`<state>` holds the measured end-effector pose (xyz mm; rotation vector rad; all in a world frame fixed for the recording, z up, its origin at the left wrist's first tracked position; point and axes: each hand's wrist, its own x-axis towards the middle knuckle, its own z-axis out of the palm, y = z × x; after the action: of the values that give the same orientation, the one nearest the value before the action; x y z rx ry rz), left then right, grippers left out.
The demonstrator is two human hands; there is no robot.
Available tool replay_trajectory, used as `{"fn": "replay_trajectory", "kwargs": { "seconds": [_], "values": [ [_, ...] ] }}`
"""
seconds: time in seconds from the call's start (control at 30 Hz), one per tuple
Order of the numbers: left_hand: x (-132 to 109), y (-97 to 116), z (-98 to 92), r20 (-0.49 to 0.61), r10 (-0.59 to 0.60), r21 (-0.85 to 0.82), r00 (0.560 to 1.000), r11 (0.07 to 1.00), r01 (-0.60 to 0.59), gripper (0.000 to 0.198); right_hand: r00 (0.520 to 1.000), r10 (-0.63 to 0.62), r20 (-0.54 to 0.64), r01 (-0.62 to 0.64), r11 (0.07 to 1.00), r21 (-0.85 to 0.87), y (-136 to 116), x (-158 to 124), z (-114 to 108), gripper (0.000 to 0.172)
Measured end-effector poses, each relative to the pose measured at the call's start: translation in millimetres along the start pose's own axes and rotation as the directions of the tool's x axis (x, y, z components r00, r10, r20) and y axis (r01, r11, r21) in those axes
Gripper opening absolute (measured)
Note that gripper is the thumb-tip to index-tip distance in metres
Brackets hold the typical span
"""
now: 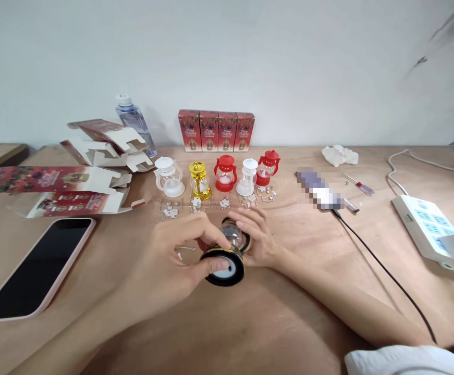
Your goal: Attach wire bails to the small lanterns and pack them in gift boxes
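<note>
A small black-and-gold lantern (pixel 235 234) with a clear globe is tipped on its side above the table, its base turned toward me. My left hand (pixel 183 255) grips the base, its thumb pressed on the pale round bottom. Around the lantern's top end, the fingers of my right hand (pixel 260 237) are curled. Just beyond my hands stand a white lantern (pixel 169 178), a gold lantern (pixel 199 181), a red lantern (pixel 225 173), a second white lantern (pixel 247 178) and a second red lantern (pixel 268 167). Wire handles and small round pieces (pixel 222 202) lie before them.
Red printed boxes (pixel 216 131) stand against the wall. Opened cartons (pixel 54 187), a water bottle (pixel 136 122) and a phone (pixel 39 268) are on the left. To the right lie a cabled device (pixel 318 188), a screwdriver (pixel 363 187), a tissue (pixel 340 154) and a power strip (pixel 432 226).
</note>
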<state>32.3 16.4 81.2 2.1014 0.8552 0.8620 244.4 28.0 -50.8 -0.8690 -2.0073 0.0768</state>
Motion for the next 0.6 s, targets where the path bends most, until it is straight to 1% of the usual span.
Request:
{"fn": "replay_trajectory", "kwargs": {
  "seconds": [0.07, 0.13, 0.17, 0.23, 0.27, 0.33, 0.4, 0.47, 0.5, 0.53, 0.6],
  "values": [
    [-1, 0, 6.8, 0.029, -0.009, -0.068, 1.0, 0.998, 0.011, 0.008, 0.992, 0.074, 0.107, -0.094, 0.976, 0.198, -13, -1, 5, 0.047],
    [-1, -1, 11.5, 0.051, -0.035, -0.109, 0.998, 0.993, 0.04, 0.003, 0.975, 0.142, 0.171, -0.194, 0.92, 0.341, -23, -2, 8, 0.04],
    [-1, -2, 12.2, 0.046, -0.056, -0.118, 0.997, 0.991, 0.061, 0.003, 0.965, 0.182, 0.188, -0.244, 0.887, 0.392, -27, -3, 9, 0.04],
    [1, -7, 10.4, 0.001, -0.112, -0.092, 0.994, 0.989, 0.112, 0.012, 0.931, 0.301, 0.207, -0.364, 0.81, 0.46, -35, -3, 10, 0.046],
    [0, -13, 8.1, -0.033, -0.138, -0.054, 0.99, 0.989, 0.136, 0.016, 0.9, 0.375, 0.222, -0.436, 0.757, 0.488, -39, -1, 10, 0.049],
    [-3, -28, 2.2, -0.108, -0.147, 0.078, 0.983, 0.985, 0.156, 0.019, 0.819, 0.497, 0.287, -0.565, 0.608, 0.558, -43, 4, 10, 0.05],
    [-10, -47, -3.6, -0.115, -0.121, 0.252, 0.986, 0.957, 0.146, 0.019, 0.749, 0.542, 0.381, -0.637, 0.432, 0.639, -42, 10, 9, 0.048],
    [-19, -66, -8.2, -0.102, -0.115, 0.379, 0.988, 0.914, 0.145, 0.018, 0.707, 0.536, 0.461, -0.663, 0.277, 0.695, -37, 16, 8, 0.05],
    [-23, -74, -10.0, -0.093, -0.112, 0.428, 0.989, 0.893, 0.141, 0.018, 0.689, 0.538, 0.486, -0.671, 0.22, 0.708, -33, 17, 7, 0.051],
    [-27, -81, -11.7, -0.09, -0.111, 0.469, 0.99, 0.872, 0.141, 0.019, 0.673, 0.542, 0.504, -0.678, 0.179, 0.713, -30, 18, 6, 0.051],
    [-34, -91, -14.9, -0.07, -0.123, 0.531, 0.99, 0.836, 0.141, 0.025, 0.656, 0.541, 0.526, -0.686, 0.135, 0.715, -25, 18, 5, 0.046]
  ]
}}
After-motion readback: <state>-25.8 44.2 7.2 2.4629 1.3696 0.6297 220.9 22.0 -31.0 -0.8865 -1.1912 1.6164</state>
